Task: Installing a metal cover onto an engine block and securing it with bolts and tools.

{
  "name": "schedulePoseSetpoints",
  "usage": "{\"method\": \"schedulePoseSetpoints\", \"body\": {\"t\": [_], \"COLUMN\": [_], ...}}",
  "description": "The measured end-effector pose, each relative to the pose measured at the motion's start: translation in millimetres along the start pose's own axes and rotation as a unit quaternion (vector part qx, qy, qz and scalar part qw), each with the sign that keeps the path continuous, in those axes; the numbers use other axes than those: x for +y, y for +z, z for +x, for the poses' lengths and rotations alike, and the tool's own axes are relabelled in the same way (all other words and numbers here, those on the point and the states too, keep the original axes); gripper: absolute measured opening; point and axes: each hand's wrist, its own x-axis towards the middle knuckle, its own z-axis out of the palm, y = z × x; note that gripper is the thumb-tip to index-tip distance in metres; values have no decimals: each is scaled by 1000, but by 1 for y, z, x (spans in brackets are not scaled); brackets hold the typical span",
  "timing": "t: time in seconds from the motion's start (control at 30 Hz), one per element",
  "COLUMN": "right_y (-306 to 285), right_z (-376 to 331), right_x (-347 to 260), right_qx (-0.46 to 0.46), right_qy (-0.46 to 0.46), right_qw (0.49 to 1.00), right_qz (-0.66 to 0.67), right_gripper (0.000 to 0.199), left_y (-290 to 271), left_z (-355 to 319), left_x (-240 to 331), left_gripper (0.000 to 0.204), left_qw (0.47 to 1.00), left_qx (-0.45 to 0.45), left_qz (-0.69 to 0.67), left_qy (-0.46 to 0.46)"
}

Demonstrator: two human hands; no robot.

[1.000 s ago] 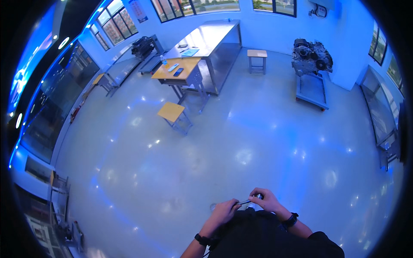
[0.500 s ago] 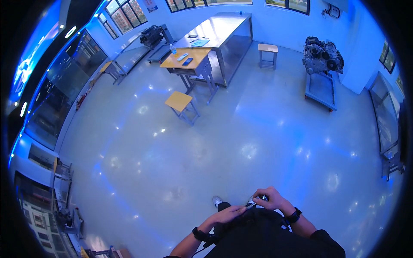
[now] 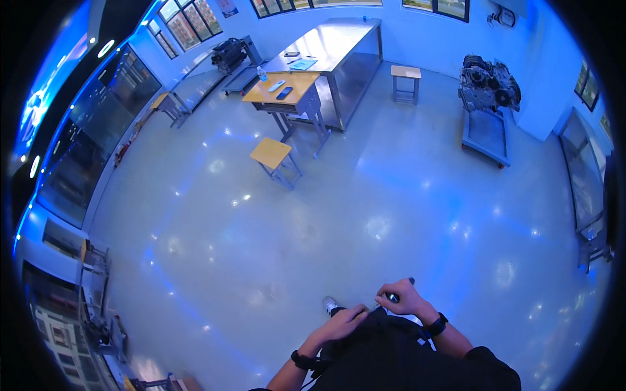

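Close to my body, at the lower middle of the view, both hands meet around a small tool. My right hand point(image 3: 405, 300) is closed on a dark-handled metal tool point(image 3: 392, 298); a rounded black part shows by the fingers and a dark end sticks out above the knuckles. A short shiny shaft points from it toward my left hand point(image 3: 347, 322). The left fingers are curled in a pinch at the shaft's end, and their grip is partly hidden. The tool's exact kind is too small to tell. Dark clothing lies just below both hands.
Ahead stand a yellow-topped desk point(image 3: 287, 89) with a bottle and a phone, a stool point(image 3: 271, 152) and a long metal workbench point(image 3: 332, 42). An engine on a wheeled stand point(image 3: 489, 85) is at the right, another engine point(image 3: 229, 56) far left. A second stool point(image 3: 406, 73) stands near the wall.
My right hand has shifted slightly left and turned, so the tool's dark end now shows above it. The left fingers have bent more. The room looks the same.
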Motion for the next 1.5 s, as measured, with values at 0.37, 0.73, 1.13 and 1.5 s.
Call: {"method": "schedulePoseSetpoints", "body": {"t": [0.37,0.73,1.13,1.5], "right_y": [37,55,130,228], "right_z": [17,32,105,156], "right_x": [5,14,-47,-76], "right_qx": [97,-31,-156,-227], "right_qy": [199,62,-20,-50], "right_qw": [967,996,987,972], "right_qz": [125,50,30,-27], "right_gripper": [19,21,18,24], "left_y": [-11,19,-10,-61], "left_z": [-19,-48,-115,-178], "left_x": [-12,-38,-125,-161], "left_gripper": [19,19,21,9], "left_qw": [952,979,950,861], "left_qx": [223,191,238,508], "left_qz": [203,-75,-194,3], "left_qy": [61,-20,-61,-12]}}
